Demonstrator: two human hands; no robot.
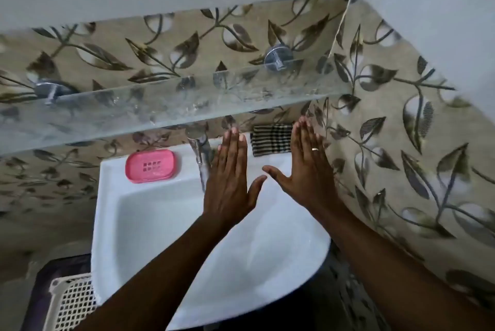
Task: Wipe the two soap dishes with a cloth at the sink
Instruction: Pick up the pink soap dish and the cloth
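1. The left hand [227,180] is hovering flat over the basin, back of the hand facing the camera, fingers straight and lying close together, thumb angling out to the right; it is gripping nothing.
2. The right hand [308,172] is hovering beside it in the same flat pose, fingers straight and together, a ring [315,149] showing on one finger, thumb pointing left toward the left thumb; the two thumb tips are sitting close but apart, and this hand too is carrying nothing.
3. A chrome tap [199,152] is standing just left of the left hand, partly hiding behind its fingers.
4. A checked cloth [270,140] is lying folded on the back ledge of the sink, showing between the two hands' fingertips and not touching either.
5. A pink soap dish [150,166] is resting on the sink's back-left ledge, well apart from both hands; it looks like two dishes stacked, though I cannot tell for sure.
6. The white sink [112,223] is filling the middle of the view beneath both forearms.
7. A glass shelf [160,108] is running across above the sink on round metal brackets [277,58], against leaf-patterned wall tiles [401,143].
8. A white perforated basket [72,301] is sitting on the floor at lower left.
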